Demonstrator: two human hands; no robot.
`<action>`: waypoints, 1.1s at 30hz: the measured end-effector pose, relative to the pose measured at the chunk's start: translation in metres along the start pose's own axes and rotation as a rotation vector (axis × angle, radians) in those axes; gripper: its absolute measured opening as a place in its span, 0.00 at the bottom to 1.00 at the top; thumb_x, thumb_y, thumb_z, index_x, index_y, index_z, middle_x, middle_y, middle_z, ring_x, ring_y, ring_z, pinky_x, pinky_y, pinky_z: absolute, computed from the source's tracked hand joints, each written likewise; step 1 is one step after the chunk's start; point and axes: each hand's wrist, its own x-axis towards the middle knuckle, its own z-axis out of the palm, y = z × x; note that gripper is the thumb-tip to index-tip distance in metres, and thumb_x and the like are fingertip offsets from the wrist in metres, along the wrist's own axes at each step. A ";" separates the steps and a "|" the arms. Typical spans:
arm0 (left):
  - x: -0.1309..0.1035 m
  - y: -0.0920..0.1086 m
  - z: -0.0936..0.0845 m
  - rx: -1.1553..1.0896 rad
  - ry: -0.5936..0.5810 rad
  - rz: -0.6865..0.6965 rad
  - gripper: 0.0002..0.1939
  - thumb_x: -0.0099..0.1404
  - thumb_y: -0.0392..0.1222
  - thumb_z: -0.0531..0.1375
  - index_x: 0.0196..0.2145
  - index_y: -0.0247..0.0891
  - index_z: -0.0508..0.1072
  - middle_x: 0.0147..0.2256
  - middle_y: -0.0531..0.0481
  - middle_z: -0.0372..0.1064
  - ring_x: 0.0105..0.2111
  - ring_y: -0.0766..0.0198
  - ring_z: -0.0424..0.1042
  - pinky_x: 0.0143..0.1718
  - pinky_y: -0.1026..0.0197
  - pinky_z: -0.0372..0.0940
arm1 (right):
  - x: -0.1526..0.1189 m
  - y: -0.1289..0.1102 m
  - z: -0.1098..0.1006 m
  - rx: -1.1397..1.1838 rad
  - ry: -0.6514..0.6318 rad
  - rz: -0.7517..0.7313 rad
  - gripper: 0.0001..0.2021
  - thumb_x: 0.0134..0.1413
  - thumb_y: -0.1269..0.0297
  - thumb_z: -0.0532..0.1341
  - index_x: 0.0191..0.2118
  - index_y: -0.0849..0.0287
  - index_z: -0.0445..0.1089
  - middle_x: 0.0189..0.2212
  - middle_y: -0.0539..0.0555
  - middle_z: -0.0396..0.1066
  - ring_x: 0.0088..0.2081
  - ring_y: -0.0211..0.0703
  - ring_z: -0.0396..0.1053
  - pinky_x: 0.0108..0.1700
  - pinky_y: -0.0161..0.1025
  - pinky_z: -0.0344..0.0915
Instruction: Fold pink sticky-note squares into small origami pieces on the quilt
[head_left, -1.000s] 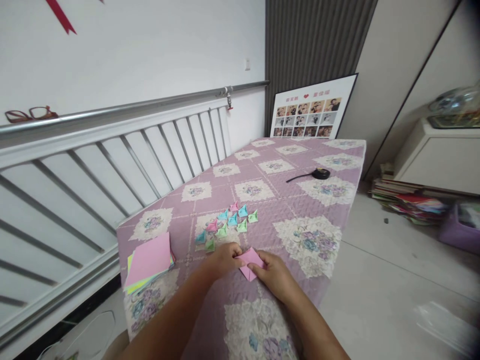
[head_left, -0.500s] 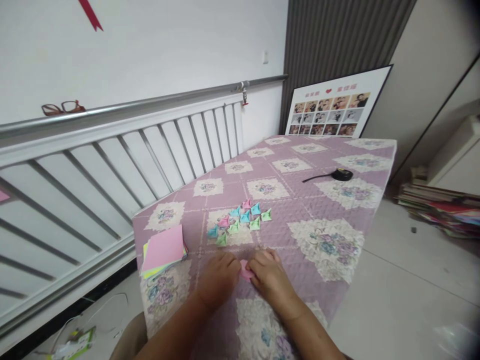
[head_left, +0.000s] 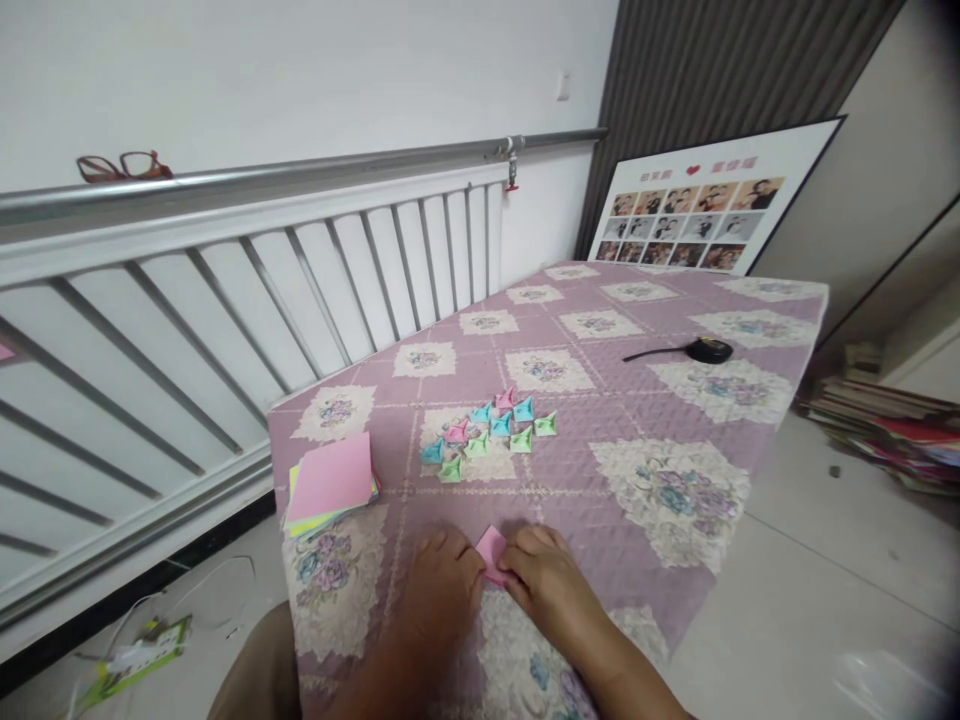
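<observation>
A small folded pink paper (head_left: 491, 553) lies on the flowered tablecloth (head_left: 439, 515) between my two hands. My left hand (head_left: 448, 572) has its fingers closed at the paper's left edge. On the right side, my right hand (head_left: 541, 572) pinches it, and the fingers cover that edge. Just beyond them stand several small folded paper shapes (head_left: 501, 424) in pink, blue and green, grouped in rows. Left of my hands is a stack of coloured paper sheets (head_left: 334, 478), pink on top with yellow showing below.
A black tape measure (head_left: 709, 349) with its strap lies at the table's far right. A white radiator (head_left: 315, 290) and a grey pipe (head_left: 360, 160) holding glasses (head_left: 124, 166) run along the left. A photo board (head_left: 686, 205) leans behind the table.
The pink paper has turned and shows more of its face, with a corner pointing away. Both hands stay on it. The camera view has shifted slightly.
</observation>
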 end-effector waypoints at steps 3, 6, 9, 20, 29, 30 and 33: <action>-0.003 0.000 0.001 -0.055 0.029 -0.038 0.06 0.65 0.35 0.56 0.34 0.41 0.73 0.36 0.49 0.68 0.40 0.58 0.64 0.42 0.55 0.56 | -0.005 0.006 -0.002 0.037 -0.003 0.041 0.06 0.50 0.73 0.62 0.31 0.53 0.70 0.30 0.48 0.68 0.39 0.40 0.64 0.47 0.39 0.54; -0.004 -0.001 0.003 -0.110 0.057 -0.096 0.05 0.64 0.36 0.58 0.31 0.41 0.73 0.35 0.51 0.68 0.39 0.59 0.64 0.43 0.55 0.56 | -0.007 0.010 -0.003 0.055 -0.001 0.078 0.06 0.52 0.72 0.61 0.31 0.52 0.70 0.30 0.48 0.69 0.39 0.40 0.65 0.47 0.40 0.54; -0.003 -0.002 0.003 -0.152 0.075 -0.139 0.05 0.64 0.38 0.59 0.29 0.41 0.72 0.35 0.52 0.68 0.39 0.59 0.64 0.42 0.56 0.56 | -0.007 0.011 -0.004 0.057 -0.002 0.125 0.04 0.54 0.67 0.61 0.30 0.52 0.70 0.31 0.48 0.69 0.39 0.42 0.65 0.47 0.41 0.55; 0.005 0.001 0.002 -0.173 0.058 -0.253 0.07 0.65 0.39 0.56 0.28 0.40 0.70 0.34 0.51 0.68 0.38 0.57 0.64 0.41 0.54 0.53 | -0.003 0.009 -0.004 0.003 0.033 0.258 0.10 0.57 0.60 0.59 0.27 0.54 0.70 0.31 0.51 0.68 0.40 0.46 0.64 0.46 0.46 0.54; 0.016 0.001 -0.010 -0.115 -0.063 -0.312 0.07 0.62 0.41 0.58 0.27 0.39 0.69 0.31 0.50 0.68 0.35 0.58 0.65 0.36 0.56 0.51 | -0.001 0.008 0.000 -0.099 0.043 0.304 0.11 0.56 0.59 0.60 0.25 0.55 0.68 0.30 0.53 0.67 0.39 0.48 0.63 0.43 0.45 0.55; 0.018 0.002 -0.011 -0.109 -0.077 -0.318 0.08 0.62 0.42 0.58 0.27 0.39 0.69 0.31 0.50 0.68 0.35 0.58 0.65 0.36 0.57 0.51 | -0.001 0.008 0.000 -0.101 0.048 0.307 0.11 0.56 0.59 0.60 0.25 0.55 0.68 0.30 0.53 0.67 0.39 0.48 0.63 0.43 0.45 0.55; 0.021 0.003 -0.015 -0.080 -0.118 -0.344 0.09 0.62 0.43 0.58 0.26 0.38 0.69 0.30 0.50 0.68 0.34 0.59 0.65 0.34 0.57 0.50 | 0.000 0.008 0.001 -0.117 0.070 0.314 0.11 0.55 0.60 0.61 0.24 0.55 0.68 0.29 0.52 0.66 0.39 0.48 0.63 0.42 0.45 0.55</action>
